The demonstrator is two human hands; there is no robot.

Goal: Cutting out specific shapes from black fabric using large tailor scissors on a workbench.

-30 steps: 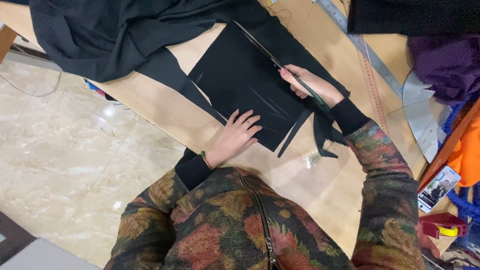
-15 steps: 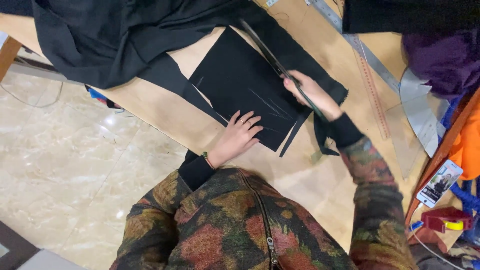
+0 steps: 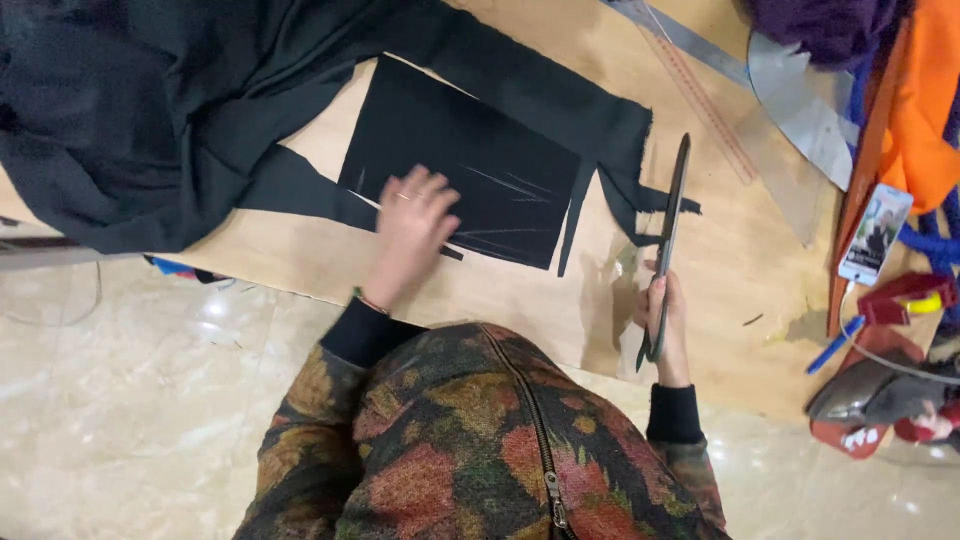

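Observation:
A rectangular piece of black fabric (image 3: pixel 470 170) with chalk lines lies on the wooden table (image 3: pixel 730 270). My left hand (image 3: pixel 412 228) presses flat on its near edge, fingers spread. My right hand (image 3: pixel 665 315) is off the cloth, near the table's front edge, and grips the handles of long dark scissors (image 3: pixel 672 220) whose closed blades point away from me. A narrow cut strip (image 3: pixel 575 215) hangs from the fabric's right side. A large heap of black cloth (image 3: pixel 130 110) covers the table's left end.
A long metal ruler (image 3: pixel 700 85) and a curved grey template (image 3: pixel 795 100) lie at the far right. Orange and purple cloth (image 3: pixel 920 100), a phone (image 3: pixel 873 235), a blue pen (image 3: pixel 830 345) and an iron (image 3: pixel 880 400) crowd the right edge. A pale tiled floor (image 3: pixel 130 400) lies below.
My right hand has lifted the scissors off the fabric and drawn them back to the right front of the table. The left hand has stayed on the cloth. The camera has shifted.

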